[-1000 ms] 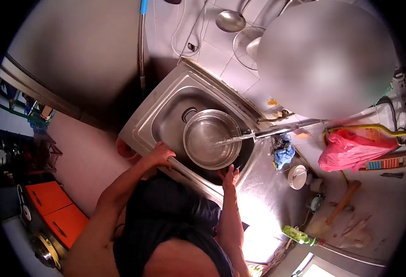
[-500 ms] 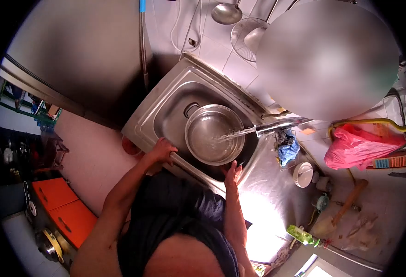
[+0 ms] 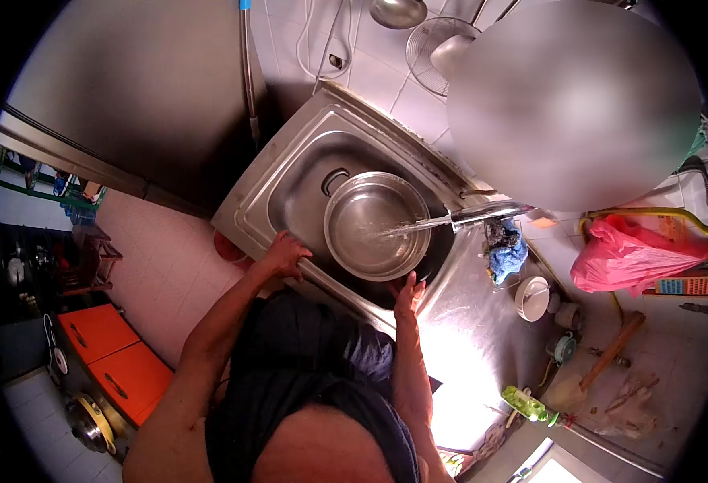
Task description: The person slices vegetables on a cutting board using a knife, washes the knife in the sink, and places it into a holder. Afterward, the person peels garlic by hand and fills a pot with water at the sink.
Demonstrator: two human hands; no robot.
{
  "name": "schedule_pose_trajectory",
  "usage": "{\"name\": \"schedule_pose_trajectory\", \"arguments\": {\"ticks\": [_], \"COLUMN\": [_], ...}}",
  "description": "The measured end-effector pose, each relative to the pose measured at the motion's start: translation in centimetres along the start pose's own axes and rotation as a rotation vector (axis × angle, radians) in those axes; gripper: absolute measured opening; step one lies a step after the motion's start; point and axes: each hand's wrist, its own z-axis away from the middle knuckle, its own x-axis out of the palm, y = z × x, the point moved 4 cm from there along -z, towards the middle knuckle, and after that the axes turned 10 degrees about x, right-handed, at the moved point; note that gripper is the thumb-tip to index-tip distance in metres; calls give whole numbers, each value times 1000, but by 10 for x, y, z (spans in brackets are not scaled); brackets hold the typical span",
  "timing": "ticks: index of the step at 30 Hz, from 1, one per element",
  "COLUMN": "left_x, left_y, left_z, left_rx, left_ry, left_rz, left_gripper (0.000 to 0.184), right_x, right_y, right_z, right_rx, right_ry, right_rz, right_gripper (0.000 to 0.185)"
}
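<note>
A round metal pot [image 3: 362, 241] sits in the steel sink [image 3: 299, 173], its loop handle [image 3: 335, 179] at the far left side. Water runs into it from the chrome tap [image 3: 483, 213], and water covers its bottom. My left hand [image 3: 286, 256] rests at the sink's front edge, fingers spread and holding nothing. At the pot's near right side is my right hand [image 3: 408, 298], its fingers apart and pointing up beside the rim. Whether those fingertips touch the pot is hard to make out.
Right of the tap lie a blue cloth [image 3: 507, 259] and a white bowl [image 3: 532, 298] on the steel drainboard [image 3: 466, 294]. A pink plastic bag [image 3: 635, 258] hangs farther right. A green bottle [image 3: 524, 402] is at lower right. Ladles and a strainer [image 3: 438, 56] hang behind the sink.
The view has shifted slightly, so the sink and pot appear a little higher. Water keeps running into the pot. Both hands stay in about the same places.
</note>
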Motion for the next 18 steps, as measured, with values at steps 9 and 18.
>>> {"name": "schedule_pose_trajectory", "arguments": {"ticks": [9,18], "left_x": [1,6], "left_y": [-1,-4], "left_z": [1,0], "left_rx": [25,4], "left_ry": [34,31], "left_rz": [47,61], "left_gripper": [79,80], "right_x": [2,2], "right_y": [-2,-3], "right_z": [1,3], "right_rx": [-17,-6], "right_ry": [-9,-12], "right_rz": [-30,-41], "right_gripper": [55,53]}}
